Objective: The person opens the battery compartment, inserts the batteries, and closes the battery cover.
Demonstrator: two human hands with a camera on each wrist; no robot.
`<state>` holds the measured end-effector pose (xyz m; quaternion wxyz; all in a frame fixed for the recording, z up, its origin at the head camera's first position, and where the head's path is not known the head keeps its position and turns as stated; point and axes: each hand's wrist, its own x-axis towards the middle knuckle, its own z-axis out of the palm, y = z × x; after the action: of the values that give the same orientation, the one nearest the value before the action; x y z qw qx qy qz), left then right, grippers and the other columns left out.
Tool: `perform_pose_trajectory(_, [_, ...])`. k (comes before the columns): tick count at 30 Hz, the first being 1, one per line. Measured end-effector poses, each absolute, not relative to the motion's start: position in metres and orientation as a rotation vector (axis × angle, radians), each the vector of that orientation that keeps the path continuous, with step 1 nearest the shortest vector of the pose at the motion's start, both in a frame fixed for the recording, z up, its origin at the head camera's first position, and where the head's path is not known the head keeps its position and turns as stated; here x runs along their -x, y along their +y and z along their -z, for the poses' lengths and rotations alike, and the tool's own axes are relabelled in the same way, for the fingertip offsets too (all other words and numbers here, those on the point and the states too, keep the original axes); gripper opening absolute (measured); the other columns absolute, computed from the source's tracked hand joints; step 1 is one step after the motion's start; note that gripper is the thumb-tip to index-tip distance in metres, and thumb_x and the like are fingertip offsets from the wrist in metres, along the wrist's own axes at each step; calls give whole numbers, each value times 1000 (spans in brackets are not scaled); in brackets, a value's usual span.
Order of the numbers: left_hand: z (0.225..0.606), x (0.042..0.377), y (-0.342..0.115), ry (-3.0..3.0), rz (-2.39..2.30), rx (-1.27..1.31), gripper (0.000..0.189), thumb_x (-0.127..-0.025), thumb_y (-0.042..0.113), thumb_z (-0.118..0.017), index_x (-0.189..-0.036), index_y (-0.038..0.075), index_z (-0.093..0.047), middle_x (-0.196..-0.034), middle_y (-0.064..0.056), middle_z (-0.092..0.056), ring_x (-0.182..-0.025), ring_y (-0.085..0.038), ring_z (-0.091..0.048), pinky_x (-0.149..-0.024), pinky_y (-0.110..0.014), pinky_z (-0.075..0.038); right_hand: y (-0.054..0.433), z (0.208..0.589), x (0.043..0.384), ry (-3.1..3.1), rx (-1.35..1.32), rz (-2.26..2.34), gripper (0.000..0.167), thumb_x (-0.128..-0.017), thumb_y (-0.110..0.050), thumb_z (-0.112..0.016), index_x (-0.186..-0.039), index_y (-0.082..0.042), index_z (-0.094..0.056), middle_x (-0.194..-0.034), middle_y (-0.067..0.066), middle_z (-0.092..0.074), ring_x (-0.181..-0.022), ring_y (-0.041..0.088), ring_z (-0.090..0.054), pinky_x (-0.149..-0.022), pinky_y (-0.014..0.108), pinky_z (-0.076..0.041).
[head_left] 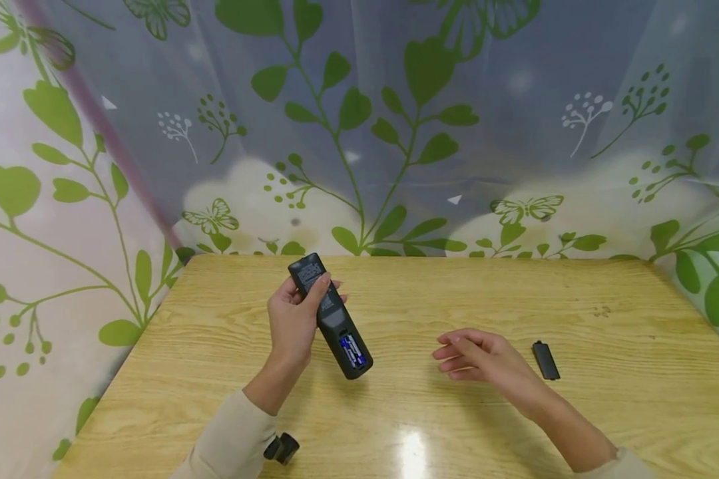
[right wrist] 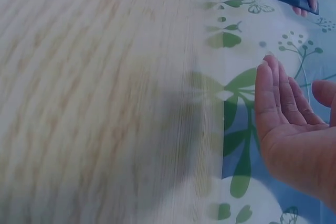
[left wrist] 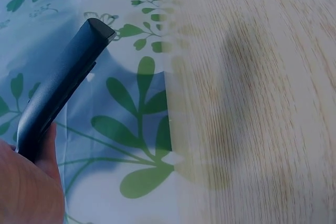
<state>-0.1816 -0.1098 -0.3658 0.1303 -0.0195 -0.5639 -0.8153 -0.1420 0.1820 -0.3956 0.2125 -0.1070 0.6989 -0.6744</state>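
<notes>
My left hand (head_left: 293, 322) grips a black remote control (head_left: 331, 318), thumb laid across its back and fingers behind it. The remote is tilted, its back facing up. At its lower end the battery compartment is uncovered, and blue-and-silver batteries (head_left: 352, 350) sit inside. In the left wrist view the remote (left wrist: 63, 82) shows from its side. My right hand (head_left: 491, 362) hovers over the table with nothing in it, fingers extended and slightly bent; the right wrist view shows its palm and straight fingers (right wrist: 273, 95). Just right of that hand lies a black battery cover (head_left: 546, 360).
A wood-grain table (head_left: 395, 406) spans the lower part of the head view. Behind it hangs a curtain (head_left: 359, 133) printed with leaves and butterflies, with another at the left side. A small black object (head_left: 283, 448) is beside the left sleeve near the front.
</notes>
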Motion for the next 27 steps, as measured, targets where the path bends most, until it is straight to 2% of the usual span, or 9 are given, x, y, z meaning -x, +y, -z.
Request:
perform_pose_trajectory(5, [367, 181, -111, -1642, 2363, 61, 28, -91, 10, -67, -110, -8, -59, -94, -24, -66, -86, -53, -62, -76, -46, -58, 191, 397, 142, 1975, 274, 1861, 54, -102, -33, -46, -134, 10, -42, -120, 21, -59, -104, 28, -62, -88, 36, -54])
perform_pose_trajectory(14, [370, 183, -114, -1667, 2341, 58, 27, -91, 12, -67, -109, -6, -60, -94, -24, -67, -80, -42, -67, -75, -46, -58, 211, 401, 139, 2148, 178, 1840, 56, -100, -35, -50, -135, 9, -43, -128, 25, -54, -105, 31, -62, -86, 38, -55])
perform_pose_trajectory(21, [371, 183, -115, -1680, 2340, 40, 28, -90, 13, -68, -110, -5, -60, -95, -24, -67, -78, -39, -68, -75, -46, -58, 231, 401, 138, 2547, 302, 1616, 47, -103, -32, -45, -136, 1, -47, -134, 21, -49, -116, 36, -53, -87, 39, -54])
perform_pose_trajectory(27, [372, 182, -114, -1689, 2337, 17, 27, -91, 12, -68, -110, -5, -59, -95, -23, -67, -77, -35, -70, -76, -45, -58, 246, 398, 136, 2798, 305, 1298, 48, -102, -39, -44, -138, -7, -47, -135, 20, -49, -108, 34, -59, -81, 46, -53])
